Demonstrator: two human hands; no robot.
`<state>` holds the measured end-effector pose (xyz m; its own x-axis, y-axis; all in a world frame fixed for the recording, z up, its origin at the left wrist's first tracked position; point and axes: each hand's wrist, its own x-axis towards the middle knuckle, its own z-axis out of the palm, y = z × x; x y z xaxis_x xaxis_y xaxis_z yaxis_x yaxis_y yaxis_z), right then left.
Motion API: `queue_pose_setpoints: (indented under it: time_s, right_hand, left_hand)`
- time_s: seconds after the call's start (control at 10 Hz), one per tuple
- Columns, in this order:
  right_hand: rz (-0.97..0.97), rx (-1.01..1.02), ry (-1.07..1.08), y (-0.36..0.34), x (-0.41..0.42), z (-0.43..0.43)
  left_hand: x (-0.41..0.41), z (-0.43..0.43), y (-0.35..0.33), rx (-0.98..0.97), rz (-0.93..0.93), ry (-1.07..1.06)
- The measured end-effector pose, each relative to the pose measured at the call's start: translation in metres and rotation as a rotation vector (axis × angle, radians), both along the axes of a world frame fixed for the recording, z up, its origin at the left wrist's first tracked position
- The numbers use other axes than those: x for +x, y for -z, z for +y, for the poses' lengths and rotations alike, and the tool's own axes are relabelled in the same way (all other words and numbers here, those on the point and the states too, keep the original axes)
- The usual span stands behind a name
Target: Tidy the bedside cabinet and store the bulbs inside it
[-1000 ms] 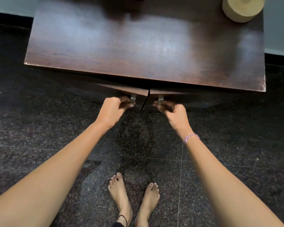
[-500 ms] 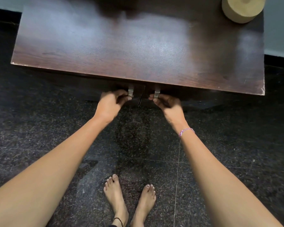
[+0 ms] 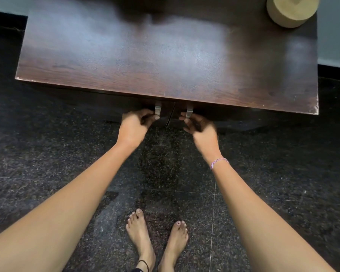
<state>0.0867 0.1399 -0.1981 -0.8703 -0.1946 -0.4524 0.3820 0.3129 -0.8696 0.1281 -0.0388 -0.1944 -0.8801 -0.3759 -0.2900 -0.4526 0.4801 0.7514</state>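
- The bedside cabinet (image 3: 165, 55) stands with its doors (image 3: 165, 113) nearly flush. No bulbs show, so they are likely inside.
- A pale round object (image 3: 291, 10) sits on the cabinet's far right corner.
- One of the hands takes each door. The left hand (image 3: 133, 127) curls on the left handle (image 3: 157, 109) — the right hand (image 3: 201, 130) meets the right handle (image 3: 189, 112), its grip too blurred to tell.

Illumination was dim and diffuse. A broad pale sheen covered the cabinet top (image 3: 165, 61), strongest toward the rear. The floor (image 3: 47, 154) was dark, with a soft shadow between the arms. Motion blur smeared the left hand (image 3: 133, 127) at the left handle (image 3: 157, 110) and, more heavily, the right hand (image 3: 202, 130). Wide-angle distortion bowed the frame edges.
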Motion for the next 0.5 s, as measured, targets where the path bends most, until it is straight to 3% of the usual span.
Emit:
queue_pose_setpoints:
  time_s: [0.1,0.2,0.3,0.5]
  right_hand:
    - [0.228,0.3,-0.065,-0.002,0.011,-0.008]
    - [0.271,0.486,-0.079,-0.002,0.021,-0.016]
    - [0.236,0.563,-0.074,-0.004,0.03,-0.017]
    - [0.409,0.794,-0.376,-0.013,0.051,0.0]
  left_hand:
    - [0.004,0.007,-0.003,0.098,-0.043,-0.086]
    - [0.011,0.013,-0.005,-0.007,-0.046,-0.085]
    - [0.019,0.014,-0.005,-0.148,-0.131,-0.008]
    - [0.037,0.022,-0.019,-0.205,-0.133,0.069]
